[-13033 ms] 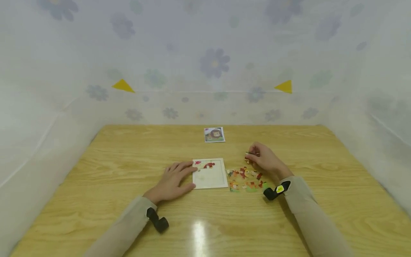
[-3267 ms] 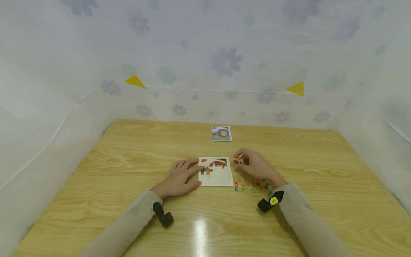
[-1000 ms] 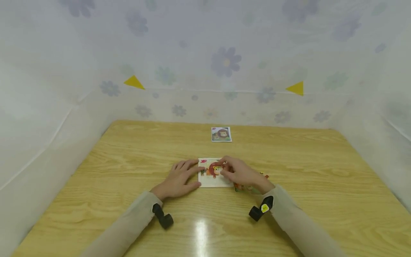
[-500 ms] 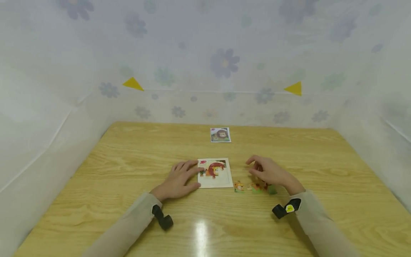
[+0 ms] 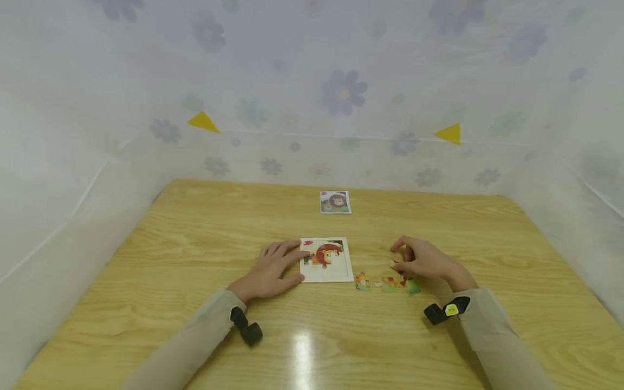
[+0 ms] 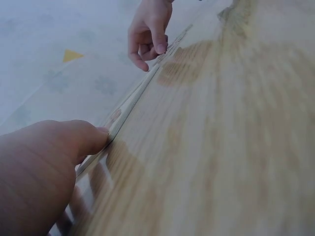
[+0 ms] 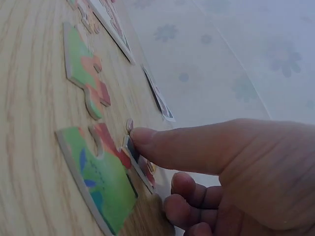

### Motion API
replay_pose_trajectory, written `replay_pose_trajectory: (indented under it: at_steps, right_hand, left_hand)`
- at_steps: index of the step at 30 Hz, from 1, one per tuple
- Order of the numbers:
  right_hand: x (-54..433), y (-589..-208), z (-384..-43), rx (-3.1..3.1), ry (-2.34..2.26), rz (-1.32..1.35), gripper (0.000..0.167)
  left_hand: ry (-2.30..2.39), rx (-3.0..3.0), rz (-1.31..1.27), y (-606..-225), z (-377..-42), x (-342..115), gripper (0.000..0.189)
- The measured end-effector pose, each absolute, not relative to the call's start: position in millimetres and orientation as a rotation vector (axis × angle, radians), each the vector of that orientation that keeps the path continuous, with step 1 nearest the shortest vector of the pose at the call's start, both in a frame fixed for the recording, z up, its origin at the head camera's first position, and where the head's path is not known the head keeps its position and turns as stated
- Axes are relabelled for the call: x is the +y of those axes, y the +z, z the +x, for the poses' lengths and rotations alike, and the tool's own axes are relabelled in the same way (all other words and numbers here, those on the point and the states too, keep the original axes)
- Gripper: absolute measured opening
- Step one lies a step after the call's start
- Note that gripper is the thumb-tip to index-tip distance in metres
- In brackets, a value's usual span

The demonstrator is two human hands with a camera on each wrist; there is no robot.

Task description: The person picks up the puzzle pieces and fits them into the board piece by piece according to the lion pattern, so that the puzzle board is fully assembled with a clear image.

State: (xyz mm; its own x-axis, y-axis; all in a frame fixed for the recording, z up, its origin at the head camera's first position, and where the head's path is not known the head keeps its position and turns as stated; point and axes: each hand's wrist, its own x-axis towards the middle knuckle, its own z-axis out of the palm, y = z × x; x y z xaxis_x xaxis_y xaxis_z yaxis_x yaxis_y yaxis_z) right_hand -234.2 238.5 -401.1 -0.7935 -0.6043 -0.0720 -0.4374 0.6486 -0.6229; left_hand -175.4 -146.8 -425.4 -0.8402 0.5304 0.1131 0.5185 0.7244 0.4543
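Note:
A square puzzle board (image 5: 336, 275) lies mid-table, with part of a lion picture fitted in its upper half and pale bare backing below. My left hand (image 5: 268, 271) rests flat at the board's left side, its fingertips and thumb touching the edge. To the right of the board, my right hand (image 5: 426, 260) pinches a puzzle piece (image 7: 141, 162) low over the table. Its thumb lies on the piece in the right wrist view; which finger meets it from behind is hidden. Loose puzzle pieces (image 5: 387, 283) lie in a row just below, including a green corner piece (image 7: 103, 177).
A small lion picture card (image 5: 335, 202) lies behind the board, near the table's far edge. Pale flower-print sheeting with two yellow triangles (image 5: 447, 134) encloses the wooden table (image 5: 219, 216) at the back and sides.
More lion pieces, including the mane and face, are in the board. The right hand let go of a face piece there, moved right and took another piece. The left hand stays at the board's edge.

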Motion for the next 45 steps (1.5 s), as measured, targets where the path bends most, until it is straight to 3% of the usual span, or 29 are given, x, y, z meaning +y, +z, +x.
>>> replay_pose_trajectory:
  at_steps: [7,17,22,27,45]
  right_hand:
    - [235,-402,-236,2.641,-0.891,-0.731,0.018]
    - [236,-405,-237,2.635,-0.952,-0.725,0.019]
    - [232,-409,-240,2.713,-1.029,-0.824,0.017]
    - [224,-411,-240,2.817,-1.044,-0.932,0.004]
    - [187,-419,-241,2.768,-1.141,-1.06,0.007]
  left_hand:
    - [0.745,2.892,0.884,-425,-176,-147,0.052]
    - [0.739,2.894,0.89,-425,-176,-148,0.053]
    - [0.733,2.896,0.891,-425,-177,-149,0.053]
    - [0.737,2.897,0.9,-426,-177,-148,0.053]
    - [0.717,2.902,0.862,-429,-178,-147,0.055]
